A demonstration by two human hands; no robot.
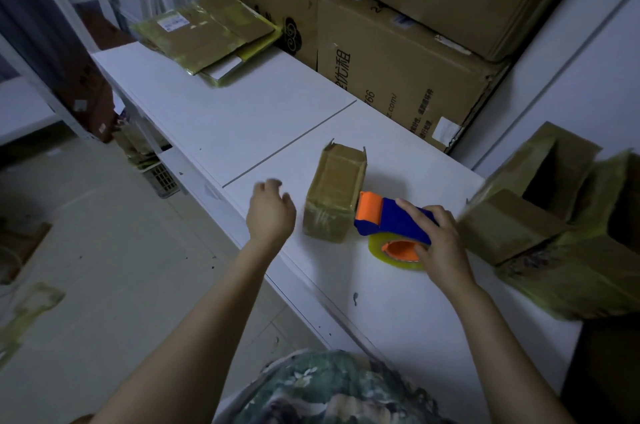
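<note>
**Sealing a parcel: the taping step.** The small box (334, 193) lies on its side near the front edge of the white worktop (242, 118). Yellowish tape covers most of its faces, and raised flap corners show at its far end.

My right hand (443, 243) grasps the tape dispenser (391, 219), with the fingers curled over its blue body and the hand covering part of the tape roll (394, 252). The dispenser's orange nose touches, or very nearly touches, the right side of the box.

My left hand (272, 212) hovers just beside the left side of the box, clear of the cardboard. Its fingers are loosely curled and hold nothing.

From this arrangement I judge that a strip is about to be laid or cut, and that the box is not yet steadied. The next move calls for the left hand to press on the box so that it cannot slide. The right hand then draws the dispenser along a face, keeping the tape taut.

Opened boxes (519, 226) lie at the right. Flat parcels (204, 32) and large cartons (398, 77) stand at the far end.
</note>
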